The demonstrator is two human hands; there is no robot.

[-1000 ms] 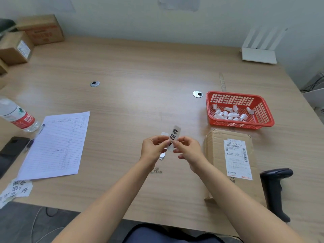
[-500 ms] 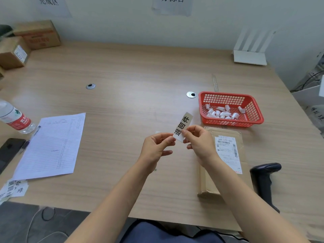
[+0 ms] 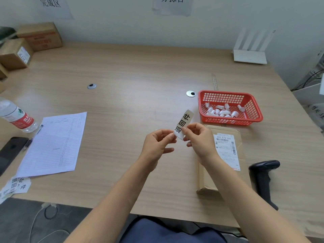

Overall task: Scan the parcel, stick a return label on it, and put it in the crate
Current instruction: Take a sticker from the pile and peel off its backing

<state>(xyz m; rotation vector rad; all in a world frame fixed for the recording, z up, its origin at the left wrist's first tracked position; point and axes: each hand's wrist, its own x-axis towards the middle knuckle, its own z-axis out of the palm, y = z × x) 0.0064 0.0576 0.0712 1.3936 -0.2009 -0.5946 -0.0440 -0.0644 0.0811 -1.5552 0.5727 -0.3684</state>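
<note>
A white return label [image 3: 183, 124] with black characters is held upright above the table. My right hand [image 3: 198, 140] pinches its lower edge, and my left hand [image 3: 157, 143] pinches the bottom corner, where a backing strip seems to sit. The brown cardboard parcel [image 3: 222, 155] lies flat just right of my hands, its shipping slip facing up. A black handheld scanner [image 3: 263, 176] lies to the parcel's right. The red mesh crate [image 3: 229, 106], holding several curled white paper scraps, stands behind the parcel.
A lined sheet [image 3: 54, 142] with a pen, a water bottle [image 3: 16, 116] and a black phone [image 3: 9, 152] lie at the left. Spare labels [image 3: 14, 186] sit at the front left edge. Cardboard boxes [image 3: 26, 44] stand far left, a white router [image 3: 250, 50] far right.
The label has come up from between my hands and now stands fully unfolded. My hands moved slightly apart and toward the parcel. The camera tilted up.
</note>
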